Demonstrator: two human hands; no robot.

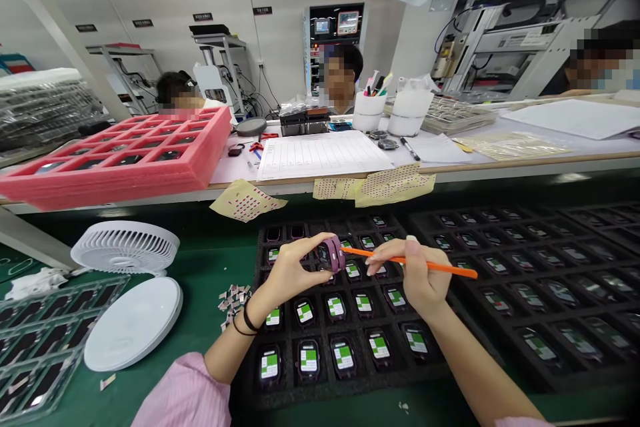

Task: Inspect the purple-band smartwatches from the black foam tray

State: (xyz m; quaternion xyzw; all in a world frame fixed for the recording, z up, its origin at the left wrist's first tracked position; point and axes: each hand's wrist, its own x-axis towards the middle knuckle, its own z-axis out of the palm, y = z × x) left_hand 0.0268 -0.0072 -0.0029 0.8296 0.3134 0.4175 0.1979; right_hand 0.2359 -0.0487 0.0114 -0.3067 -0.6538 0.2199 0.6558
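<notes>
Small purple watch body (334, 255), above the black foam tray (320, 332): largely covered by fingers of the left hand (293, 273); screen not made out. Thin orange stick (450, 270): middle wrapped by the right hand (417, 277); tip contact not determined. Green-white labels (343, 355) in the tray: print too small to be read. Second black tray (580, 307), right of it: cut off by the edge. Clear plastic tray (45, 340), left of it: cropped likewise.

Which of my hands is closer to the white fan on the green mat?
Left. The left hand, holding a purple watch, is right of the white fan; the right hand, holding an orange stick, lies farther right.
</notes>
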